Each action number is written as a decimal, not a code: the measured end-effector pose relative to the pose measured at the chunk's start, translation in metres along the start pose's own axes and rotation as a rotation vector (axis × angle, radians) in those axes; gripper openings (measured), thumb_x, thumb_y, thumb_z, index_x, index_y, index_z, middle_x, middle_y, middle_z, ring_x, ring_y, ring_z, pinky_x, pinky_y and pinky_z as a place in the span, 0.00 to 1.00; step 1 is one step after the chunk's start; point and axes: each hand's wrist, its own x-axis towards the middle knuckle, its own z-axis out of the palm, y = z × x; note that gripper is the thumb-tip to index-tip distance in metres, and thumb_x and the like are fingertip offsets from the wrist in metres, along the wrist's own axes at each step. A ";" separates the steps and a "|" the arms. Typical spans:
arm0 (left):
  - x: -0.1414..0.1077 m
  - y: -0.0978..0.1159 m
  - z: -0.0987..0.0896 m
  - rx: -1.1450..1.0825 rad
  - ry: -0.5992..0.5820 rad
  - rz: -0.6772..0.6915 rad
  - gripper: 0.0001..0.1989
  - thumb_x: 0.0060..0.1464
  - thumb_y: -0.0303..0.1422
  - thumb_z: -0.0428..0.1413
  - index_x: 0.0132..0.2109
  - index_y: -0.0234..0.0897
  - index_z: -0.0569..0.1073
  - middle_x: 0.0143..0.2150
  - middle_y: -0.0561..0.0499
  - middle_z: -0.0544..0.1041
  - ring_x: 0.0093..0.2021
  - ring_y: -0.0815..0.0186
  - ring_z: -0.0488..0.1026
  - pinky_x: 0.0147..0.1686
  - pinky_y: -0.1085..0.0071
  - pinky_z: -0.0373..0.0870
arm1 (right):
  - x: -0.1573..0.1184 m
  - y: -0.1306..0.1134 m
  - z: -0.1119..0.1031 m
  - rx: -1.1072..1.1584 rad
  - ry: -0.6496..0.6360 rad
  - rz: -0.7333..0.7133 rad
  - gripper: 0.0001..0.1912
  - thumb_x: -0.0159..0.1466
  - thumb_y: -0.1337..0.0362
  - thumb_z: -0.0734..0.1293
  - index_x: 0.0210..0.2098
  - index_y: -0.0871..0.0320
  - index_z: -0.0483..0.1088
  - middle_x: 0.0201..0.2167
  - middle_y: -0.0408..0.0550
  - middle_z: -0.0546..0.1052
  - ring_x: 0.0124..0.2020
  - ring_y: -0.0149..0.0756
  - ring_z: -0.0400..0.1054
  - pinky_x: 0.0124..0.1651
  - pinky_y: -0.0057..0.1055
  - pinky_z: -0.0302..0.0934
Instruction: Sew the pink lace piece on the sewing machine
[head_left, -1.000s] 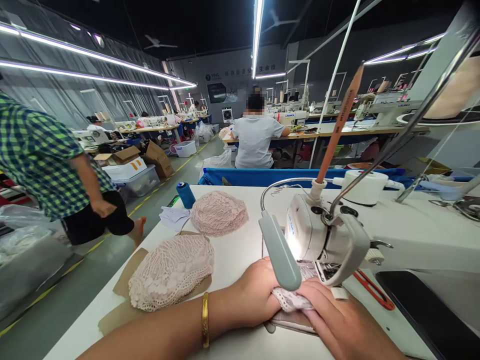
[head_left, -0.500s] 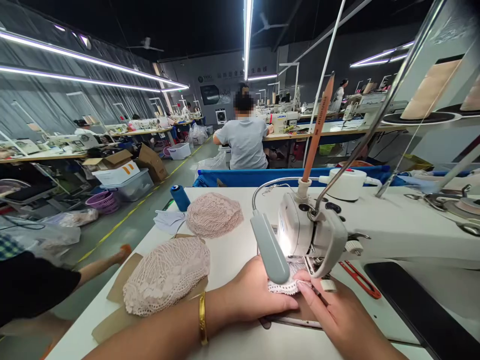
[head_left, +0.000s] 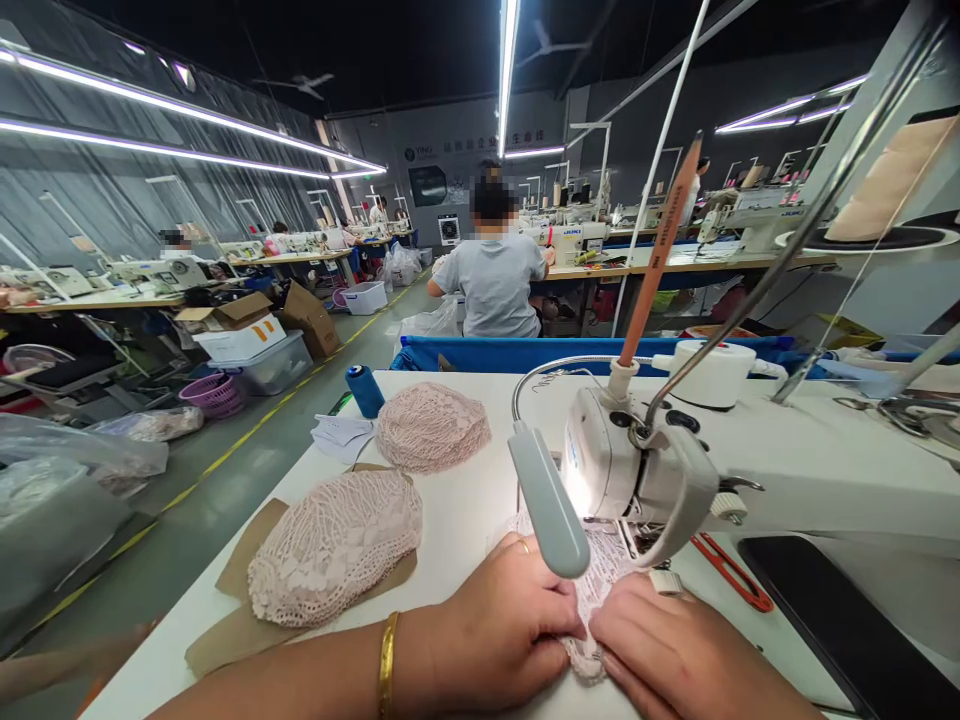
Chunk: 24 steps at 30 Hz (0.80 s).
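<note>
Lace (head_left: 606,568) lies on a white tabletop (head_left: 461,525), sewing tables (head_left: 679,263) beyond.

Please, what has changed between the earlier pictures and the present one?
The lace piece now reaches nearer to the wearer, bunched between the left hand and right hand, which both still hold it. The passer-by at left has moved nearly out of view. Unchanged: two lace bundles, blue spool, orange snips.

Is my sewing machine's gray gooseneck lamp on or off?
On: the lamp casts a bright glow on the machine head beside it.
</note>
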 end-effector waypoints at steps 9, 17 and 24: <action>-0.008 0.005 -0.001 0.143 0.024 0.051 0.05 0.66 0.28 0.59 0.39 0.39 0.76 0.44 0.52 0.83 0.44 0.63 0.77 0.47 0.65 0.69 | 0.002 0.002 -0.006 -0.030 0.057 -0.021 0.10 0.76 0.62 0.65 0.38 0.52 0.75 0.32 0.44 0.80 0.34 0.38 0.76 0.38 0.31 0.67; -0.003 -0.007 0.002 0.233 0.000 0.027 0.05 0.66 0.30 0.59 0.39 0.38 0.76 0.45 0.47 0.80 0.47 0.60 0.76 0.49 0.65 0.69 | 0.000 0.008 -0.002 -0.040 0.040 0.023 0.12 0.75 0.66 0.62 0.47 0.51 0.79 0.43 0.49 0.85 0.38 0.40 0.79 0.42 0.33 0.74; -0.002 -0.012 0.005 0.259 0.096 0.057 0.07 0.69 0.32 0.56 0.39 0.38 0.76 0.46 0.47 0.80 0.45 0.61 0.75 0.46 0.65 0.69 | -0.005 0.013 0.002 -0.111 0.066 0.034 0.15 0.75 0.65 0.62 0.51 0.50 0.80 0.46 0.51 0.86 0.38 0.44 0.81 0.40 0.36 0.76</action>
